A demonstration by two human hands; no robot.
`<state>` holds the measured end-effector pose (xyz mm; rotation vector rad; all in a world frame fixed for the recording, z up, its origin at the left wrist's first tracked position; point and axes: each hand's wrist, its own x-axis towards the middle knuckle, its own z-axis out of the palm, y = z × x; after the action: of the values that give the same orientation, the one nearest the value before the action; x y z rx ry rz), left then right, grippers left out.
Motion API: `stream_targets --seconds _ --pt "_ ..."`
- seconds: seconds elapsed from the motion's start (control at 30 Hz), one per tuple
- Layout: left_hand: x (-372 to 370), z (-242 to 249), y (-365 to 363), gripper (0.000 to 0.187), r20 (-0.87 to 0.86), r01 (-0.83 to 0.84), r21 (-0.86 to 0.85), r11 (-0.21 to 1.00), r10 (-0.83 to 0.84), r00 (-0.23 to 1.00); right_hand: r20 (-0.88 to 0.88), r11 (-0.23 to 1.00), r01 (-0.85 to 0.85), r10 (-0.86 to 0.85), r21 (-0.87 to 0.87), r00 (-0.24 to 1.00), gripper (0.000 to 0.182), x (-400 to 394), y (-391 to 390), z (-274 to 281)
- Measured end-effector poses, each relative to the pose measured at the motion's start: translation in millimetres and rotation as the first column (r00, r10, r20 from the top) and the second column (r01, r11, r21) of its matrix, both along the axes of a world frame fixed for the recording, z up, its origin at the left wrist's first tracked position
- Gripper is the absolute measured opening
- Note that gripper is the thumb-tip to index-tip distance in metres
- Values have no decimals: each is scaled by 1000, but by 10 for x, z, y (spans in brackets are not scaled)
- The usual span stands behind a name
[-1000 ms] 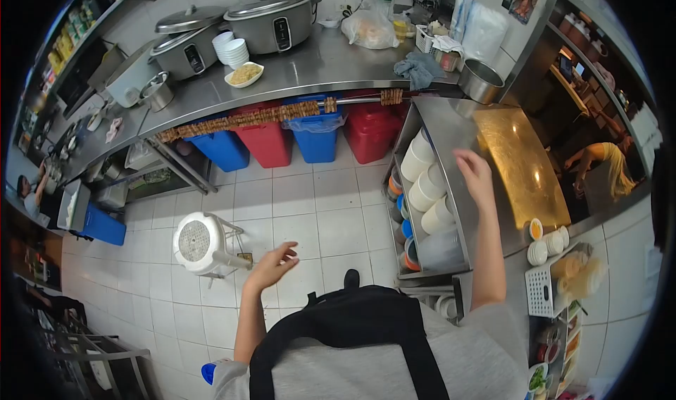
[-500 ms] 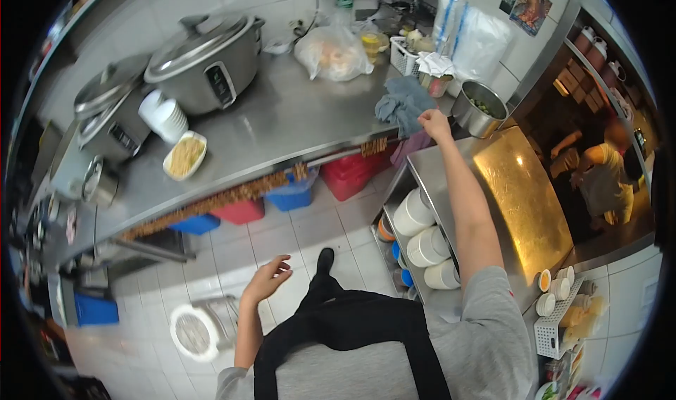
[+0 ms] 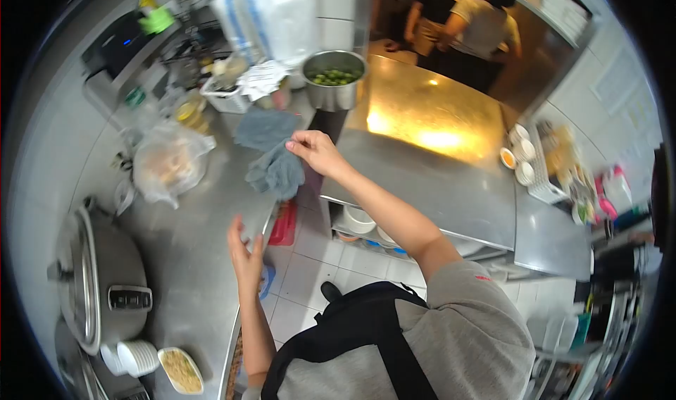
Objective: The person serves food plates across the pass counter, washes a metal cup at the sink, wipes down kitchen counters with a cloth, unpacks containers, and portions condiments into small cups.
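Note:
My right hand [image 3: 317, 151] reaches over the corner of the steel counter, its fingers pinched on the edge of a grey-blue cloth [image 3: 278, 173]. Part of this cloth lies crumpled near the counter's edge, and a flatter part spreads behind it. Lower down, my left hand [image 3: 246, 259] hovers by the counter's front edge, fingers apart and holding nothing. Just beyond the cloth stands a steel pot [image 3: 331, 97] with green pieces inside.
A clear plastic bag [image 3: 172, 164], a white basket [image 3: 229, 98] and a rice cooker [image 3: 105, 280] stand along the counter. A bowl of noodles [image 3: 181, 370] sits by stacked white cups [image 3: 136, 358]. To the right is a lit steel surface [image 3: 429, 118]; people work beyond the opening.
My view has swung right, towards the pot and lit surface. My left hand has come up to the counter's edge. The cloth now lies more spread out, with my right hand still at it.

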<state>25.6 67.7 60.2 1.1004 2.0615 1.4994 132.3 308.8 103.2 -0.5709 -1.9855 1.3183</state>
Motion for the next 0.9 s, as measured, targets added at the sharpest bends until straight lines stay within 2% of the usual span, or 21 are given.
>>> stream_targets --seconds 0.03,0.07,0.1,0.13,0.17,0.23,0.3,0.33,0.4,0.43,0.47,0.53,0.6,0.63,0.67,0.7,0.73,0.77,0.8,0.87,0.9 --pt "72 165 239 43 -265 -43 90 995 66 962 -49 998 -45 43 -35 998 28 212 -49 67" --pt "142 243 434 44 -499 -63 198 978 156 852 -40 999 -3 1 -39 999 28 466 -139 195" --pt "205 195 605 44 -494 -24 194 981 119 861 -57 1000 -4 3 -17 998 28 780 -238 343" --pt "280 91 770 38 -506 176 173 969 -65 860 -74 1000 -3 3 4 997 27 1104 -324 437" --pt "377 3 920 32 -514 366 151 918 -244 823 -14 994 101 -101 41 995 27 1433 -386 471" --pt "795 -73 1170 26 -275 630 134 765 -582 765 89 951 295 -303 93 949 23 2107 -512 516" --pt "1383 -86 1357 24 -92 709 48 703 -704 704 203 838 513 -544 186 814 17 2859 -578 436" --pt "1664 -44 1473 24 -101 759 88 646 -752 652 250 751 632 -660 193 708 14 3187 -633 432" --pt "2222 28 1682 26 -189 828 212 518 -810 555 188 573 721 -816 389 547 14 3920 -620 296" --pt "2481 55 1769 28 -276 848 294 440 -811 516 153 458 726 -881 513 448 16 4205 -625 249" --pt "2721 71 1808 29 -356 874 296 385 -804 475 160 462 719 -879 519 450 16 4398 -627 196" --pt "3049 46 1885 29 -430 894 298 334 -789 438 166 169 519 -985 838 53 29 4734 -635 16" --pt "3252 -197 1919 31 -697 958 12 288 -684 215 379 249 895 -920 369 99 54 5080 -461 -651" --pt "3288 -362 1949 31 -698 957 12 288 -683 214 436 165 894 -899 417 -38 65 5090 -329 -986" --pt "3298 -544 1968 32 -703 955 -133 265 -704 98 594 236 903 -804 359 -26 74 4962 -211 -993" --pt "3300 -660 1984 32 -691 931 -273 241 -722 -16 597 282 756 -783 591 -174 80 5319 96 -1873" --pt "3248 -722 1985 32 -695 951 -197 238 -718 36 615 178 776 -723 606 -314 83 4731 164 -1481" --pt "3147 -781 2009 32 -695 965 -120 235 -714 87 513 123 810 -825 574 -238 82 4463 342 -1502" --pt "3011 -817 2033 31 -675 964 -84 251 -726 130 573 229 782 -797 580 -192 81 4181 548 -1413" --pt "2674 -791 2155 31 -647 958 -56 280 -742 179 457 266 720 -886 641 -80 77 3588 936 -1381" --pt "2490 -748 2230 32 -643 927 -56 370 -724 250 430 290 702 -903 651 -26 75 3362 1154 -1406"
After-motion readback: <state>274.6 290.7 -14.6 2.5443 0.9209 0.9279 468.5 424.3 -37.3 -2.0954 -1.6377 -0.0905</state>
